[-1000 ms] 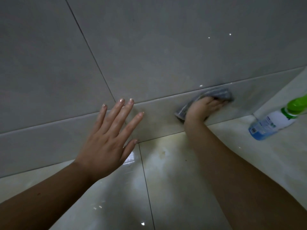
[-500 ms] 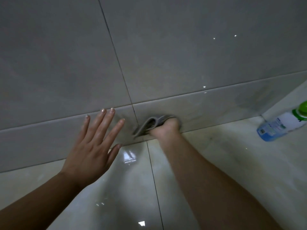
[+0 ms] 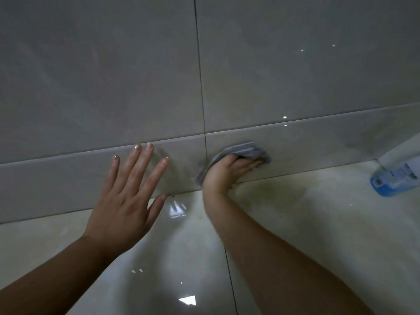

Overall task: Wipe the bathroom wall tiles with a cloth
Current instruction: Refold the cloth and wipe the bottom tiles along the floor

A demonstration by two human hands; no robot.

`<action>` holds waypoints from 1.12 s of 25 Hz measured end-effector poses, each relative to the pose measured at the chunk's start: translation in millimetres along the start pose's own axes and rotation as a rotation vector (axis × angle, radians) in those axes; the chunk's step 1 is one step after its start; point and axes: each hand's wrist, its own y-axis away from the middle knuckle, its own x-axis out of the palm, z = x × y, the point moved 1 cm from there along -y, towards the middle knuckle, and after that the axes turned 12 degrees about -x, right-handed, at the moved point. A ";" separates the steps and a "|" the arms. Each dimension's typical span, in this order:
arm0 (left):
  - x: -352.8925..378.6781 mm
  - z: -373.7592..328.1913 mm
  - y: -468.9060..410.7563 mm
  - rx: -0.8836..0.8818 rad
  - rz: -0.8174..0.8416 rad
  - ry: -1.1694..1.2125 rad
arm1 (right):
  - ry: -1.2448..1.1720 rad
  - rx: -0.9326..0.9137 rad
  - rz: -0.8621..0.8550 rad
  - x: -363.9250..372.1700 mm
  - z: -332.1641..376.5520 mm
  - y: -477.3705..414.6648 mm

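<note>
Right hand (image 3: 229,172) is pressing the grey cloth (image 3: 241,152) flat against the low skirting tile (image 3: 318,144) at the foot of the wall, just right of the vertical grout line (image 3: 205,153). My fingers are curled over the cloth's lower edge, gripping a bunched wad; the upper fold sticks out above my knuckles. Left hand (image 3: 127,201) is spread wide with straight fingers, holding nothing, in front of the same skirting tile to the left of the grout line. Can't tell if the palm actually touches the tile or hovers just off it.

Risks from here, as I judge them:
- Cloth is bunched, not flat, so only a small patch contacts the tile. A sideways stroke probably leaves streaks or skips the strip along the floor joint.
- Floor (image 3: 295,223) is glossy and has a yellowish stain right below my right wrist. If the cloth drags down onto it, I'd smear that grime back onto the wall.
- Blue bottle (image 3: 395,178) lies near the floor's right edge, well apart from the cloth but in line with a rightward stroke. A long sweep could knock it.
- If I'm leaning on the left hand and the tile is wet, it could slip.
- The large wall tiles (image 3: 295,64) above look hazy and likely need wiping too.
</note>
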 end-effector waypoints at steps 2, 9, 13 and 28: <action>3.8 5.3 2.9 -0.014 0.010 0.005 | -0.057 -0.077 -0.035 10.0 2.6 13.0; -1.2 18.5 3.8 -0.043 -0.004 0.028 | 0.284 -0.724 -0.185 18.4 23.0 -5.8; 5.6 29.6 9.7 -0.037 -0.009 0.025 | 0.562 -1.158 0.086 26.9 -48.6 19.0; 25.2 -21.7 -9.4 0.138 0.009 0.042 | 0.216 -0.781 -0.046 -51.9 -8.0 -72.1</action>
